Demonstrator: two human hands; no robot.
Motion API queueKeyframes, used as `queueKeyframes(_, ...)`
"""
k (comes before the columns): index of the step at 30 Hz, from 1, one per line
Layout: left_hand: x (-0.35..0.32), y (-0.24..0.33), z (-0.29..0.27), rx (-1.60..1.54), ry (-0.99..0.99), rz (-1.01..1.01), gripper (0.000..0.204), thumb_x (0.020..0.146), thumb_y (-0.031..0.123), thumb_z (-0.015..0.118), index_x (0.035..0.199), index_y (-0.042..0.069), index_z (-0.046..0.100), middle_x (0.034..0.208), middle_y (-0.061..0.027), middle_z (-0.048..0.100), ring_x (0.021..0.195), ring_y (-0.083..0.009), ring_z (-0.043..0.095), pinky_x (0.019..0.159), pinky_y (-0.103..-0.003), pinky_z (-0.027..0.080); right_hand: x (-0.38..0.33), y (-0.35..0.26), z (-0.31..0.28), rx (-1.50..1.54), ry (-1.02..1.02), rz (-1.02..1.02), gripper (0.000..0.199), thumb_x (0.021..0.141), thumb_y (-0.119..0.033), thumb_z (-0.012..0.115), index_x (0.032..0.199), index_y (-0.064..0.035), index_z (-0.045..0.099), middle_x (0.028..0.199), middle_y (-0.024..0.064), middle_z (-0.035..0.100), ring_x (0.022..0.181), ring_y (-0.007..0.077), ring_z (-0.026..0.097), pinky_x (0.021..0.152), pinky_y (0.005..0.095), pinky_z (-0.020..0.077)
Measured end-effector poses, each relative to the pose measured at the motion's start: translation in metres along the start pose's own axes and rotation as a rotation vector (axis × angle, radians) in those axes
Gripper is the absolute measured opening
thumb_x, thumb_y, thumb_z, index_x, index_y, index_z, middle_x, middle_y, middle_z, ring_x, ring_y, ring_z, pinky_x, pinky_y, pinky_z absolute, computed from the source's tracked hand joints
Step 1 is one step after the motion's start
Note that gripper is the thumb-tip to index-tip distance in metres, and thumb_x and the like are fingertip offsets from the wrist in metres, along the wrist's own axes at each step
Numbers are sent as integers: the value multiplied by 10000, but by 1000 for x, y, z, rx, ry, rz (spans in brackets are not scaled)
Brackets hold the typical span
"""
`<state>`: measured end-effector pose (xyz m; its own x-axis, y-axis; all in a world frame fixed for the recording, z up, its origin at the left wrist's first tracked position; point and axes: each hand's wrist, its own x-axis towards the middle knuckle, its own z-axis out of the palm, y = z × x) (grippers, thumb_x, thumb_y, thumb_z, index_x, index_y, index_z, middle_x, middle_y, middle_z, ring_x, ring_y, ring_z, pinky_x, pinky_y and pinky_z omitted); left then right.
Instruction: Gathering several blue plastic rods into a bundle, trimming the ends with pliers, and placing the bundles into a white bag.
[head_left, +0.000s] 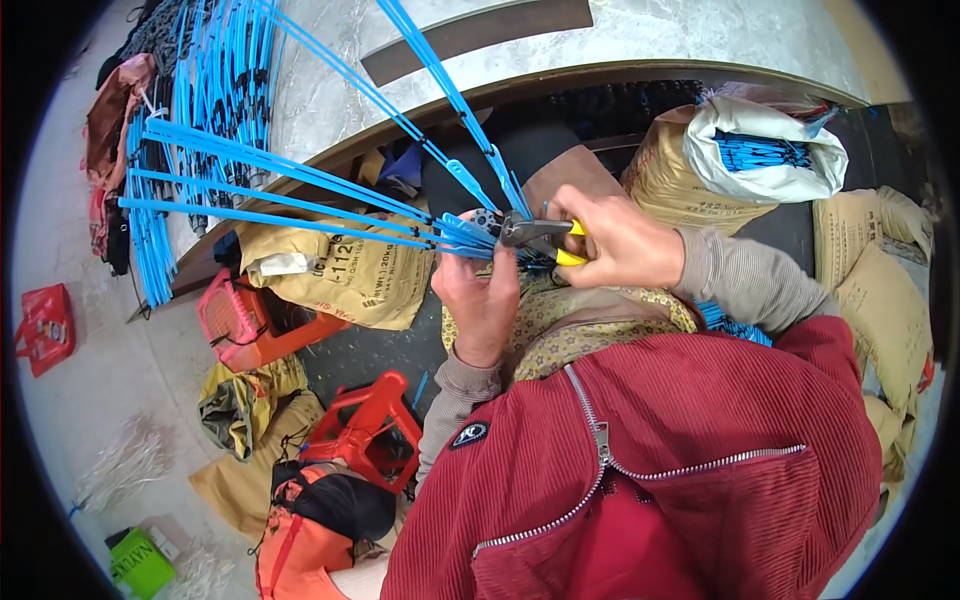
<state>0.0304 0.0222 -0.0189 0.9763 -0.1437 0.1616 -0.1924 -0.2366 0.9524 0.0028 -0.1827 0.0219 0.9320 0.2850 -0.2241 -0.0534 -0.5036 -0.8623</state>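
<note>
My left hand (478, 305) is closed around the dark hub (487, 217) of a frame of thin blue rods, in front of my lap. From the hub the rods (290, 183) fan out to the left and upward, with black joints and flat blue end pieces near the middle. My right hand (625, 240) grips a pair of pliers (530, 231) by the yellow handles. The metal jaws reach up to the hub beside my left fingertips. Whatever the jaws bite on is too small to make out.
A grey marbled table (660, 45) curves across the far side, with many blue rods (225, 80) piled at its left. An open white-lined sack (715, 120) holds blue pieces. Paper sacks (345, 270), a red stool (365, 430) and a red-orange crate (285, 335) stand around.
</note>
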Motion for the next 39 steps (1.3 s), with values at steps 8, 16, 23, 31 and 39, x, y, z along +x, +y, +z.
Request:
queueKeyframes(8,4,3,-1,-43,86,-18,319,826,-50,663,1136,-30,592,917,-93,703,780,-139,688,664,-268,545,-18,-19,13,-802,402,-366,660,775,-175,769,1336,27,487,1158,183,555,995,310,604,795,392,508)
queueKeyframes(16,4,2,-7,-44,-20,33,344,879,-73,650,1208,-52,554,1065,-100,674,919,-115,637,788,-237,524,-19,-12,16,-485,224,-226,510,875,-286,715,1206,57,535,977,203,606,851,347,630,734,430,519)
queueKeyframes(23,7,5,-12,-130,-109,81,337,887,-69,643,1212,-44,554,1112,-110,669,978,-131,634,856,-262,513,-12,-10,-5,-61,-60,-100,455,890,-358,730,1041,33,553,739,167,596,709,328,656,646,393,535)
queueKeyframes(31,12,9,-9,-154,-168,93,319,896,-53,652,1201,-35,561,1123,-109,664,1005,-142,631,877,-268,505,-5,-6,-12,711,-417,214,410,779,-271,859,908,-25,557,720,58,624,601,142,665,560,271,504)
queueKeyframes(39,9,4,-4,-82,-166,71,318,893,-57,658,1195,-29,563,1108,-92,667,995,-128,632,867,-256,503,6,10,-10,677,-524,287,330,799,-168,827,834,-54,520,744,41,647,586,120,665,563,269,516)
